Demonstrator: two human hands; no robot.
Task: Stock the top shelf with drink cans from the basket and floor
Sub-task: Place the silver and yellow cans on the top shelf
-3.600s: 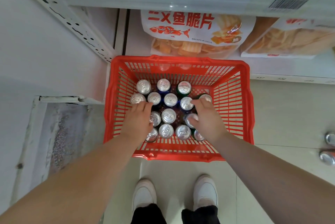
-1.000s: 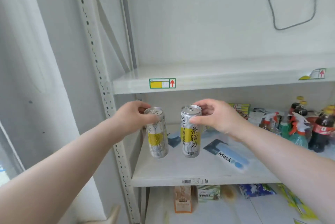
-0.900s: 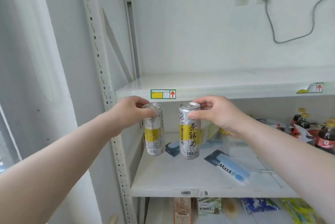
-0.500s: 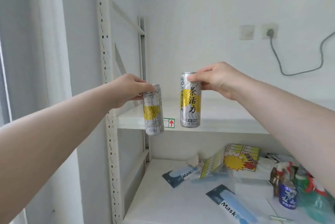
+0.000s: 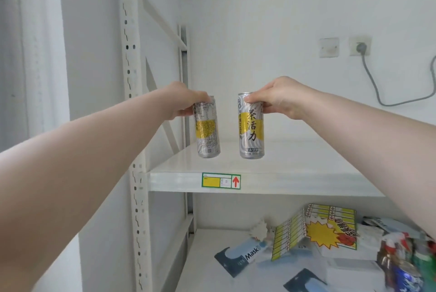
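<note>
Two tall silver and yellow drink cans hang upright over the left end of the white top shelf. My left hand grips the left can by its top; its barcode side faces me. My right hand holds the right can by its rim, with black characters on a yellow band showing. Both can bottoms are at or just above the shelf surface; I cannot tell whether they touch it. The basket is out of view.
A perforated white upright and a diagonal brace bound the shelf on the left. A price tag sits on the shelf's front edge. Below lie mask packs, yellow sign cards and spray bottles. A grey cable runs from a wall socket.
Both hands took a can each from the red basket on the floor and raised them past the lower shelf. The cans have since moved forward over the top shelf.
</note>
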